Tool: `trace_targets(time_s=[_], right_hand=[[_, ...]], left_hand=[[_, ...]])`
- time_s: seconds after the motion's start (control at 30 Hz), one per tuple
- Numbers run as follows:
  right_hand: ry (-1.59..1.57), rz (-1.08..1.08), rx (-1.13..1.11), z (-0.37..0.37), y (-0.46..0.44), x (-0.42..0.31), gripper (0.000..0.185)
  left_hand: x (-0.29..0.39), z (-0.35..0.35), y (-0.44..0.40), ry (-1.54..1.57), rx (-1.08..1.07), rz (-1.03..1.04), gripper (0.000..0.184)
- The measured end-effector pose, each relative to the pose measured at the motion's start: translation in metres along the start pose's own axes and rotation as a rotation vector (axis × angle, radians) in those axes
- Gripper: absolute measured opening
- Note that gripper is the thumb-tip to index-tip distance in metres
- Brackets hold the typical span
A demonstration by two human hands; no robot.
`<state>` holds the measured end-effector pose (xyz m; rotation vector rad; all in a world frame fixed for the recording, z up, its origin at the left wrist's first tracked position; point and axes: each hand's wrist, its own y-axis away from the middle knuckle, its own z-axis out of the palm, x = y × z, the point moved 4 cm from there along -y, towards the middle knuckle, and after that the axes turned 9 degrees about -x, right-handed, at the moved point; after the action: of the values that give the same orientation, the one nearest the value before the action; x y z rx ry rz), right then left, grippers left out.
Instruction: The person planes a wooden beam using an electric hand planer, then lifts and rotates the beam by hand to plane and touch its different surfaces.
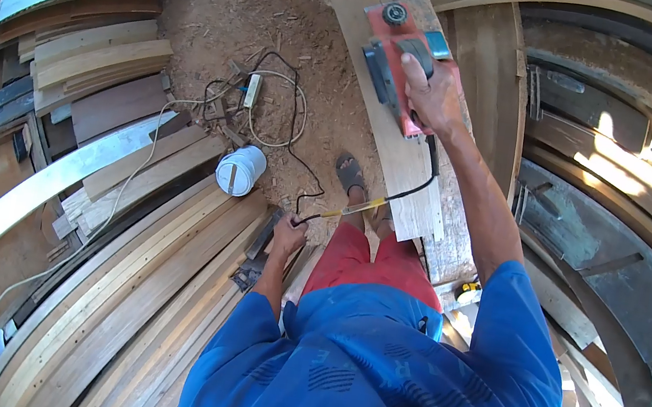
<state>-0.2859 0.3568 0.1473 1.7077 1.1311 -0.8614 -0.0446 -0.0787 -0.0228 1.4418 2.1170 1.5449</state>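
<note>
A red electric planer (397,67) rests on a long pale board (389,150) lying on a worn bench. My right hand (433,93) is wrapped round the planer's dark handle. From the planer's rear a black cord (412,193), with a yellow section, runs down and left. Its far part is held in my closed left hand (288,234), low on the left beside the stacked lumber.
A white bucket (240,170) stands on the dirt floor, near a power strip (252,91) with tangled cables. Lumber stacks (112,281) fill the left; large boards (602,160) line the right. A yellow tape measure (466,290) lies at the bench's near end.
</note>
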Motion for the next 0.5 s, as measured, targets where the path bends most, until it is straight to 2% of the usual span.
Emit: trace_targets(time_s=[0.07, 0.17, 0.5], right_hand=[[-0.017, -0.059, 0.009, 0.0, -0.012, -0.005, 0.052], [0.039, 0.026, -0.015, -0.002, -0.023, -0.015, 0.055], [-0.031, -0.008, -0.012, 0.001, -0.073, -0.037, 0.058]], left_hand=[[0.016, -0.009, -0.003, -0.007, -0.014, -0.019, 0.026], [-0.028, 0.002, -0.04, 0.046, 0.002, 0.062, 0.026], [0.015, -0.038, -0.064, 0.047, -0.043, -0.01, 0.025]])
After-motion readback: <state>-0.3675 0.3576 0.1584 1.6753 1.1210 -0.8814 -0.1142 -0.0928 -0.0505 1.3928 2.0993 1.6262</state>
